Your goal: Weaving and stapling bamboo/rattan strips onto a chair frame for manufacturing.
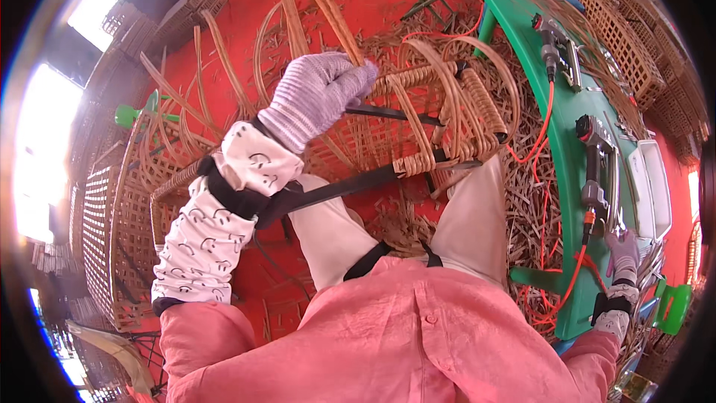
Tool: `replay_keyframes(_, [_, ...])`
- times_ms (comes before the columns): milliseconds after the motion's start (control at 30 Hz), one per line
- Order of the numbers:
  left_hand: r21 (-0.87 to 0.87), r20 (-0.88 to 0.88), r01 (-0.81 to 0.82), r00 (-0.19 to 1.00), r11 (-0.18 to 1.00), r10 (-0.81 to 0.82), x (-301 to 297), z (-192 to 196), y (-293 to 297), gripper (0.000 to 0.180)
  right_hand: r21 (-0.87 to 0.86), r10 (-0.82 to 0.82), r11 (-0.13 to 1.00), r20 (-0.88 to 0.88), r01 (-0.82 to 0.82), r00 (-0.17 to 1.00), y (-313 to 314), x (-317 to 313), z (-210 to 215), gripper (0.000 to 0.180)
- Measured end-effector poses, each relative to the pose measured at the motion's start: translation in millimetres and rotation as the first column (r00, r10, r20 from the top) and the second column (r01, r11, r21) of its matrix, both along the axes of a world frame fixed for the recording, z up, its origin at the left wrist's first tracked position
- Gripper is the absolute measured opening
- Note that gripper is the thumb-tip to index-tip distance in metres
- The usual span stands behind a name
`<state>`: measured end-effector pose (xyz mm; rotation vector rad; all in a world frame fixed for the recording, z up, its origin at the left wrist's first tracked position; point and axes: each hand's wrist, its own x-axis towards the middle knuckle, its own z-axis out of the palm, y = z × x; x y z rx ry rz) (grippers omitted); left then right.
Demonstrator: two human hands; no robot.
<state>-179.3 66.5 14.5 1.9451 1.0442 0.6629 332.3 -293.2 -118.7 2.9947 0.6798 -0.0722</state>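
Observation:
My left hand [317,97], in a striped lavender glove, is closed on a rattan strip [328,11] that rises toward the top of the view. Just below it lies a dark frame [335,189] over my lap, partly wrapped in woven rattan [481,108]. Loose rattan ends stick up to the left of the hand. Far to the right, my right hand [623,255], gloved too, is at the edge of the green table [548,37], its fingers against a small metallic thing I cannot make out. Beside it lies an air-powered tool [594,164] with an orange hose.
A second air tool [556,48] lies farther up the table, near a white tray [650,186]. Orange hoses hang over the table edge. Stacked woven baskets [608,30] stand behind it, and a large basket [101,239] stands at left. Rattan scraps [526,209] litter the red floor.

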Motion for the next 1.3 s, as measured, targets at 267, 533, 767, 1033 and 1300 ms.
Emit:
replay_keyframes(267, [0.504,-0.450,0.419,0.874,0.755,-0.184,-6.5,-37.3,-50.4,0.026,0.725,0.604,0.673,-0.425,-0.147,0.674,106.5,-143.5,46.6,0.031])
replay_keyframes(533, [0.560,-0.547,0.445,0.832,0.699,-0.092,-3.8,-45.5,-57.8,0.032,0.531,0.498,0.846,-0.755,0.048,-0.427,208.5,-340.9,88.5,0.028])
replay_keyframes(767, [0.482,-0.211,0.036,0.975,0.876,0.076,-4.1,-46.1,-3.7,0.027,0.554,0.547,0.824,-0.728,0.115,-0.413,212.4,-338.1,68.6,0.026])
replay_keyframes(1033, [0.277,-0.151,0.033,0.988,0.960,0.010,8.8,-49.4,20.8,0.022,0.644,0.588,0.764,-0.720,-0.041,-0.367,204.6,-337.0,67.4,0.025])
replay_keyframes(1300, [0.478,-0.165,-0.035,0.978,0.878,0.129,10.7,-57.4,18.7,0.023,0.621,0.568,0.783,-0.737,-0.035,-0.366,172.4,-335.1,66.4,0.023])
